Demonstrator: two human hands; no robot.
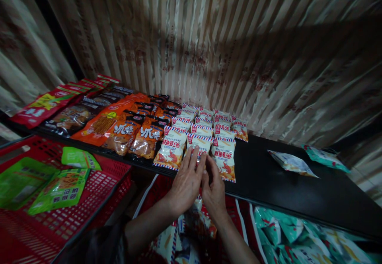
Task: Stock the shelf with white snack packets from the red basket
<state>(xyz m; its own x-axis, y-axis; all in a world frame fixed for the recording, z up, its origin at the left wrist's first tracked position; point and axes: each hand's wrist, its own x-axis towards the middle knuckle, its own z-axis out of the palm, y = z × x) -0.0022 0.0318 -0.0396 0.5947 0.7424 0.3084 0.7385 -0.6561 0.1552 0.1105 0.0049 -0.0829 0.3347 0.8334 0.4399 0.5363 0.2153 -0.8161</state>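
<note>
My left hand [186, 182] lies with its fingers stretched out over the lower part of a white snack bag [198, 140], the middle one of the front row. Close against it, my right hand [215, 190] has its fingers lightly bent, thumb apart, at the same bag's lower right edge. A matching bag [169, 146] lies to the left, and another bag [223, 156] to the right, beside my right fingertips. Behind them, more white bags [222, 121] lie in overlapping rows on the black shelf [256, 172]. My fingers hide the middle bag's bottom.
Left on the shelf are orange-black bags [147, 134], an orange packet [103, 123] and red packets [41, 107]. A white packet [292, 164] and a teal packet [325, 158] lie right. Below are a red basket [104, 180] with green packets [64, 186] and a container of teal bags [295, 232].
</note>
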